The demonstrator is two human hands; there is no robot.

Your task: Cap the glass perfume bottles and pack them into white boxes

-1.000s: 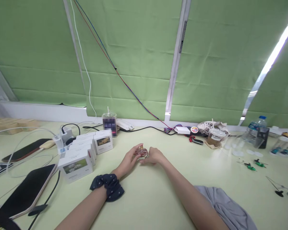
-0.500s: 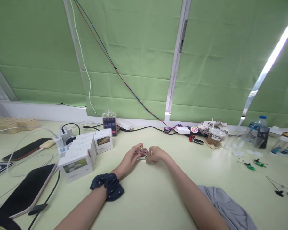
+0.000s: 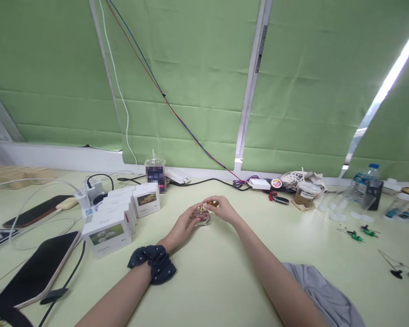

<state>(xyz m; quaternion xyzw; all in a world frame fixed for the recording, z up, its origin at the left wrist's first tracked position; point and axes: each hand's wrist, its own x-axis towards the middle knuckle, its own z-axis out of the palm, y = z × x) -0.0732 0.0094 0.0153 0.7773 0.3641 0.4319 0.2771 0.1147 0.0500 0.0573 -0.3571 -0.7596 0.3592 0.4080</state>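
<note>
A small round glass perfume bottle (image 3: 202,217) with pinkish contents and a gold neck stands on the table. My left hand (image 3: 182,227), a dark dotted scrunchie (image 3: 154,264) round its wrist, is wrapped about the bottle's left side. At the bottle's upper right, my right hand (image 3: 222,210) pinches an amber-gold cap (image 3: 212,204) between thumb and fingers. The cap is beside the neck and partly covered by the fingers; whether the two touch I cannot tell.
White picture boxes (image 3: 107,235) stand in a row on the left, near phones (image 3: 37,268) and cables. Along the back are a drink cup (image 3: 156,175) and a white box (image 3: 259,184). Rightward are an iced drink (image 3: 306,194), a water bottle (image 3: 363,181) and small green parts (image 3: 355,236).
My right hand has risen from the bottle's lower right side to its neck, and the cap now shows in its fingers. My left hand stays on the bottle.
</note>
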